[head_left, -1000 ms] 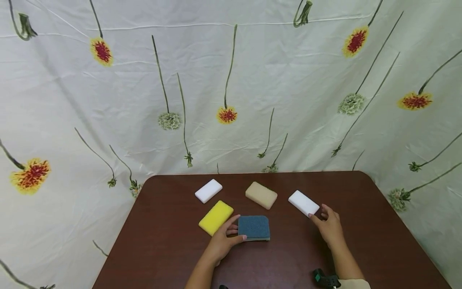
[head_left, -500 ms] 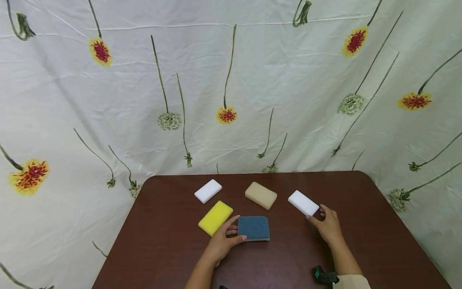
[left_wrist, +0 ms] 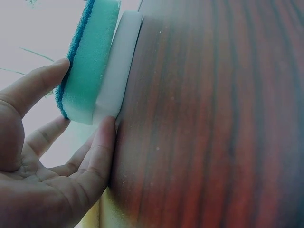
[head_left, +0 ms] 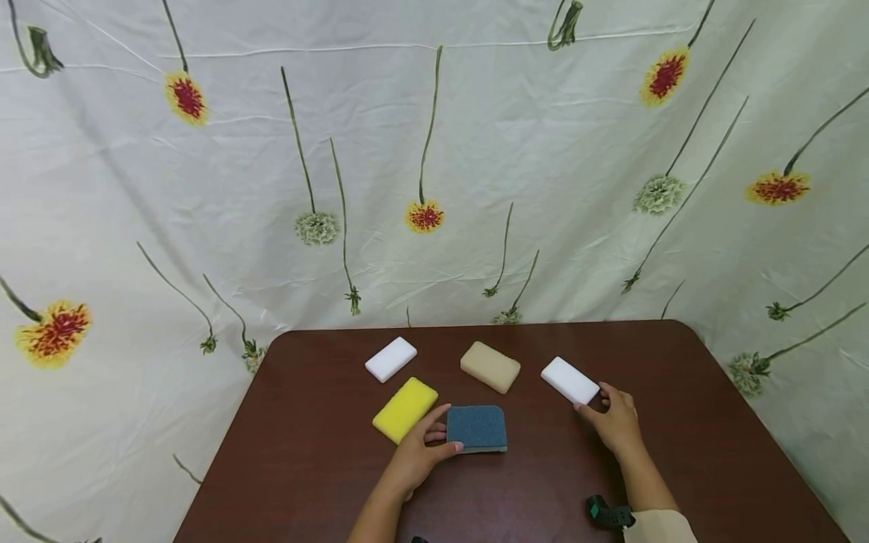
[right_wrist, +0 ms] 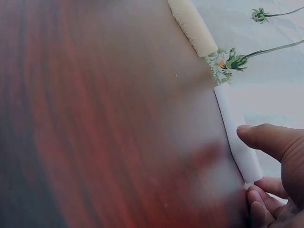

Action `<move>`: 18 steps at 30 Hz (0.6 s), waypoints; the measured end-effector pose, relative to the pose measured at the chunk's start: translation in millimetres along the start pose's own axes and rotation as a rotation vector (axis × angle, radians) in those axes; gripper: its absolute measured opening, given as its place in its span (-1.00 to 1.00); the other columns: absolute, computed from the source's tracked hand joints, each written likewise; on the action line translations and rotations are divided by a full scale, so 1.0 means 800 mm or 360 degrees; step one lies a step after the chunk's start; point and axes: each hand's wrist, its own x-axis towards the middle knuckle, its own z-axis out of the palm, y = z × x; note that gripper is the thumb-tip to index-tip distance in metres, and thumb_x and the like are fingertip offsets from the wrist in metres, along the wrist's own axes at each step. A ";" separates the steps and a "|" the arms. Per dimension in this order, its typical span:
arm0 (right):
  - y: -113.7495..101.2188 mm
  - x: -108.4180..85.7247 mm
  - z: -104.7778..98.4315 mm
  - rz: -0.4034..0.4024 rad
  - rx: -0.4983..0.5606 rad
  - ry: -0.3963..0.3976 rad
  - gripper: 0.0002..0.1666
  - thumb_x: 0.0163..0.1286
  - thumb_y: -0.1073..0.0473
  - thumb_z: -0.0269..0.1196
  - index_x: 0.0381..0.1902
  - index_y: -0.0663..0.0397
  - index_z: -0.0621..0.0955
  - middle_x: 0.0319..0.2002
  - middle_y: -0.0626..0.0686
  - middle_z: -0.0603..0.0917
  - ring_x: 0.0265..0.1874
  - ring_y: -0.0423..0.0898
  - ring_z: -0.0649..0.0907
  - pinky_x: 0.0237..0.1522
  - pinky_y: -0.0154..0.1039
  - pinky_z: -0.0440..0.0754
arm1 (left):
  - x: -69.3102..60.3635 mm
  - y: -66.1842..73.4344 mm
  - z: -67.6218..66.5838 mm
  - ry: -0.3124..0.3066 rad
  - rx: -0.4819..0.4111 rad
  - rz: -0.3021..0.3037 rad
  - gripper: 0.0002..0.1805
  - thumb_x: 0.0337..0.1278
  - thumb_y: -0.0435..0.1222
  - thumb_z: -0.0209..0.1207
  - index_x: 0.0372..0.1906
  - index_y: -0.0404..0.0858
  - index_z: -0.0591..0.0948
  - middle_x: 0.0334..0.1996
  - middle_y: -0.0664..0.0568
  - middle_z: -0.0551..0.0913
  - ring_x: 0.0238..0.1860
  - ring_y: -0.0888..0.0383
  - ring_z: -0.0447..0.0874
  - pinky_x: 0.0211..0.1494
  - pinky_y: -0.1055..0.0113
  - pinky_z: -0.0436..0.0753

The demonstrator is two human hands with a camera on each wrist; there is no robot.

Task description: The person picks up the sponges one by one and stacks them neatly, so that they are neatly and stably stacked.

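The left hand (head_left: pixel 417 452) is grasping the blue-and-green scouring sponge (head_left: pixel 477 427) by its left end: the thumb is touching the near corner, and the forefinger is stretching to the far corner. In the left wrist view, a pale slab (left_wrist: pixel 114 71) is showing between the green foam and the table (head_left: pixel 305 483), close by the lowest fingertip; whether it is lying under the sponge or behind it, I cannot tell. The right hand (head_left: pixel 619 430) is pinching, it seems lightly, the near end of the right white block (head_left: pixel 570 380), its fingers curling; the block is lying on the table and pointing away from them. Just left of the left fingers, partly covered by that hand, the yellow sponge (head_left: pixel 406 409) is lying. The left white block (head_left: pixel 391 359) is lying farther beyond those fingers, and the beige sponge (head_left: pixel 490 367) is resting beyond and between both hands' fingers. As I am judging, gripping two pieces is done, while the beige sponge and left white block are lying ungripped; the pieces are lying spread about, so much of the handling is probably waiting.
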 end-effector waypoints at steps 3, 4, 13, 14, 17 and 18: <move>0.000 0.001 0.001 0.0006 0.0003 0.0000 -0.07 0.34 0.02 0.35 0.49 0.35 0.22 0.32 0.44 0.25 0.31 0.36 0.30 0.30 0.28 0.34 | 0.000 0.000 0.000 -0.0002 -0.0001 0.0000 -0.11 0.12 -0.04 0.43 0.54 0.01 0.30 0.25 -0.18 0.47 0.29 -0.13 0.48 0.18 -0.06 0.59; 0.000 0.000 0.001 0.0008 0.0004 0.0002 -0.07 0.35 0.03 0.34 0.49 0.35 0.22 0.32 0.43 0.26 0.31 0.36 0.30 0.29 0.28 0.34 | 0.001 0.000 0.000 -0.0003 -0.0002 0.0000 -0.11 0.12 -0.03 0.43 0.54 0.01 0.30 0.25 -0.18 0.47 0.29 -0.13 0.48 0.18 -0.06 0.59; -0.001 0.000 0.000 0.0007 -0.0002 0.0018 -0.11 0.35 0.05 0.34 0.47 0.35 0.26 0.30 0.43 0.27 0.29 0.36 0.31 0.28 0.27 0.35 | 0.002 -0.001 -0.001 -0.0012 -0.0013 0.0009 -0.11 0.12 -0.04 0.43 0.54 0.00 0.30 0.24 -0.18 0.47 0.29 -0.13 0.49 0.19 -0.05 0.60; -0.002 0.000 0.000 0.0008 -0.0004 0.0015 -0.11 0.35 0.04 0.34 0.47 0.35 0.26 0.31 0.44 0.26 0.29 0.36 0.31 0.27 0.27 0.35 | 0.002 -0.001 -0.001 -0.0011 -0.0013 0.0011 -0.11 0.12 -0.04 0.43 0.54 0.00 0.30 0.24 -0.18 0.47 0.29 -0.13 0.49 0.19 -0.05 0.60; -0.002 0.000 0.000 0.0015 -0.0008 0.0004 -0.11 0.35 0.04 0.33 0.47 0.34 0.25 0.33 0.45 0.24 0.30 0.36 0.32 0.27 0.28 0.36 | 0.002 -0.001 -0.001 -0.0006 -0.0011 0.0015 -0.11 0.12 -0.04 0.43 0.54 0.00 0.30 0.23 -0.18 0.47 0.28 -0.12 0.49 0.19 -0.05 0.59; -0.002 -0.001 0.000 0.0016 -0.0009 0.0003 -0.11 0.35 0.04 0.33 0.47 0.34 0.25 0.33 0.45 0.24 0.30 0.36 0.32 0.27 0.28 0.36 | 0.002 -0.001 -0.001 -0.0005 -0.0010 0.0016 -0.11 0.12 -0.04 0.43 0.54 0.00 0.30 0.23 -0.18 0.47 0.27 -0.12 0.49 0.19 -0.04 0.59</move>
